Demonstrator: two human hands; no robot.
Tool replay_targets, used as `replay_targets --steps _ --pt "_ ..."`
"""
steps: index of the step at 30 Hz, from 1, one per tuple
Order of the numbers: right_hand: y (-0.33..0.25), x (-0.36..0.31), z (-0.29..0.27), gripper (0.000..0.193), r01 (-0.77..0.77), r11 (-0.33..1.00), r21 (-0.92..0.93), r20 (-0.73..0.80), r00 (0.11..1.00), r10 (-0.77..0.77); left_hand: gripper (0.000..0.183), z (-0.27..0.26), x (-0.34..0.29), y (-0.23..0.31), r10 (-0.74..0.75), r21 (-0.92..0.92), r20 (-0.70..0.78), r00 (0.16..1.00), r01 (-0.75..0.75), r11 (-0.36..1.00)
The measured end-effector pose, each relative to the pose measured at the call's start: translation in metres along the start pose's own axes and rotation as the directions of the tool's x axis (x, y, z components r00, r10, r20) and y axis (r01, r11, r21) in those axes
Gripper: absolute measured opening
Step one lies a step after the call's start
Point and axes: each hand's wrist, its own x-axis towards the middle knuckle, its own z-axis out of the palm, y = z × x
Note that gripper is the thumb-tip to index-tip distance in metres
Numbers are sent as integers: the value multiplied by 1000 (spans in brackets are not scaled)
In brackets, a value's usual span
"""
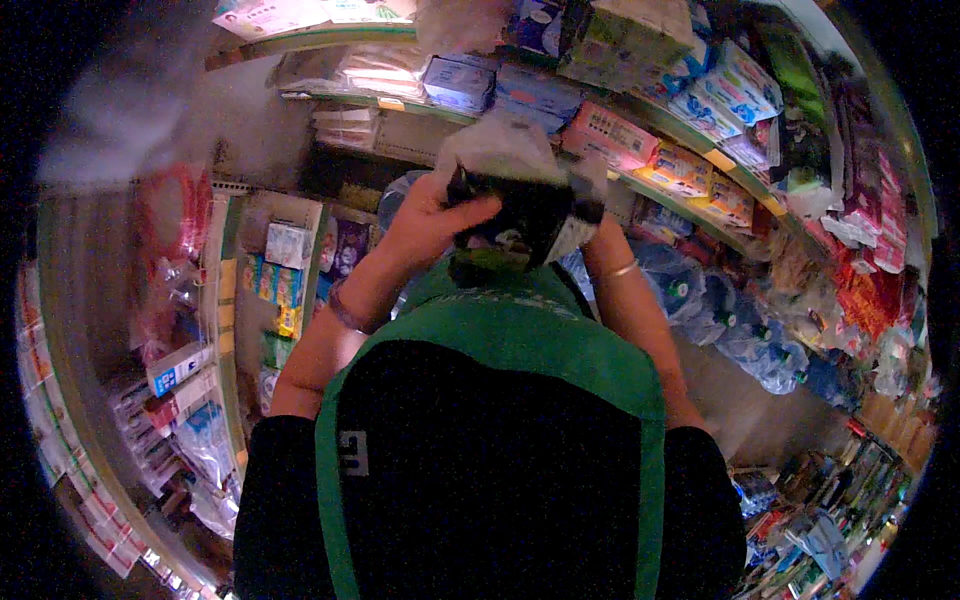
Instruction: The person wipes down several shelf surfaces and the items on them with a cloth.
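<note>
Both my hands are raised in front of my chest around a black-and-whitish package [515, 215], which is blurred, so its exact kind cannot be made out. My left hand [428, 222] grips its left side, the thumb lying across the dark front and the other fingers out of sight. At its right side is my right hand [602, 240], mostly hidden by the package, closed against it as far as I can see. A pale, crumpled-looking part [495, 145] rises above the dark face.
Shelves curve around me. Ahead and right are blue boxes [460, 82], a pink box [612, 135] and orange packs [682, 172]. Below these lie several large clear plastic bottles [705, 300]. To the left stands a shelf unit with small boxes [275, 285]. Crowded goods [820, 520] fill the lower right.
</note>
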Motion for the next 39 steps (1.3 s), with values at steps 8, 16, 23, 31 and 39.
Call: replay_targets --steps 8,16,23,31,39 --pt "-12 7 12 32 -17 898 440 -29 999 34 37 5 -4 5 240 188 80 967 -251 949" --pt "-10 -23 -54 40 388 853 350 -378 891 -250 31 -6 -10 13 190 265 -97 977 -159 951" --pt "-97 -71 -19 38 549 721 -423 -366 624 -690 27 -1 -4 15 233 516 -106 967 -147 844" --pt "-151 -70 78 40 824 358 -440 385 533 -754 25 2 0 7 309 438 -144 940 -220 871" --pt "-83 -19 80 30 261 539 -801 166 961 -220 13 10 -7 -3 386 699 48 921 -307 646"
